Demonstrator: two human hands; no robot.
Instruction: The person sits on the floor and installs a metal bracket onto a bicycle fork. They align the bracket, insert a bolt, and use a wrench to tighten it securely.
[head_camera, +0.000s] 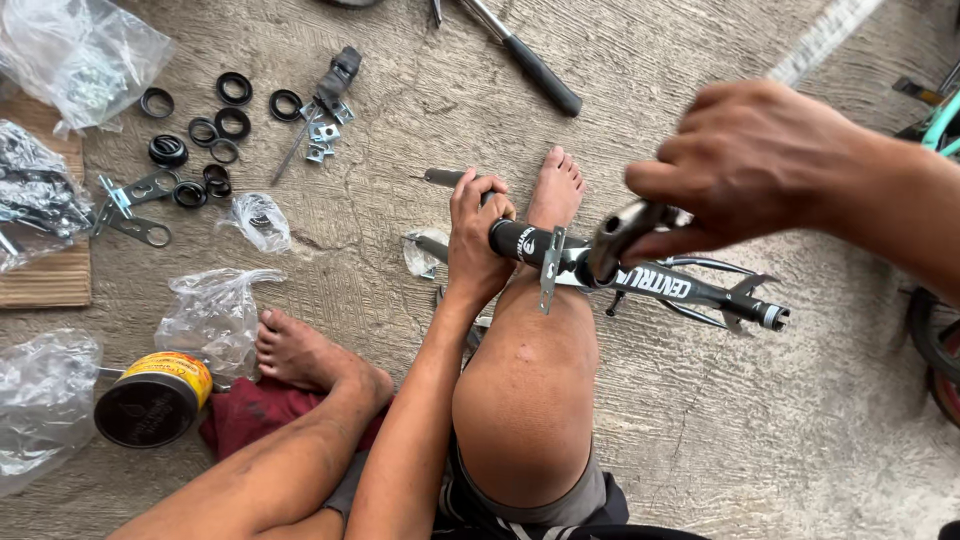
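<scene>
The left hand (478, 235) wraps its fingers fully around the near end of the black bicycle frame (650, 283), which rests across the person's knee. The right hand (745, 165) pinches a silver crank arm (620, 235) against it. Far left lie about nine black rings (234, 88) and one grease tin (152, 398).

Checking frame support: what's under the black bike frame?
The frame rests across a bent knee, with a bare foot beyond. Left hand grips one end; right hand holds a metal part on it. Floor directly beneath is hidden.
</scene>
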